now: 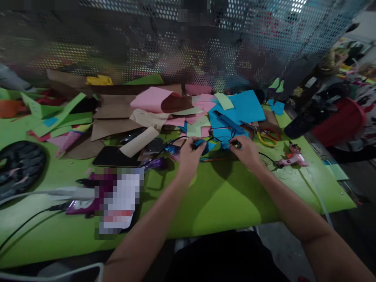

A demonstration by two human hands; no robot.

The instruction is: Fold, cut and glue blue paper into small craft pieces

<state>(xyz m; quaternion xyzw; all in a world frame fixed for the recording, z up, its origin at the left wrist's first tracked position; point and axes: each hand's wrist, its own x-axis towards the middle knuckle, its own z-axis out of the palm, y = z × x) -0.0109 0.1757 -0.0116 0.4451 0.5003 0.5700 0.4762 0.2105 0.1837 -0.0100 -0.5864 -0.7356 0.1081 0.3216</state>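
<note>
My left hand (190, 153) is closed, with thumb and fingers pinching a small blue sheet piece (209, 147), apparently felt or paper. My right hand (245, 150) is closed too, its fingertips together beside another crumpled blue piece (225, 142). What lies between those fingertips is too small to make out. Both hands hover over the green table (211, 207), near its middle. Just beyond them lies a larger blue sheet (249, 107) with a blue pen-like tool (228, 122) across it. Scissors (268, 137) with yellow and red handles rest to the right of that sheet.
A pink glue gun (293, 157) with a black cord lies at the right. Pink sheets (152, 98), brown sheets and green scraps pile up at the back before a perforated metal panel (164, 43). At left are a black phone (113, 156), a beige roll (139, 141) and a black round tray (22, 168).
</note>
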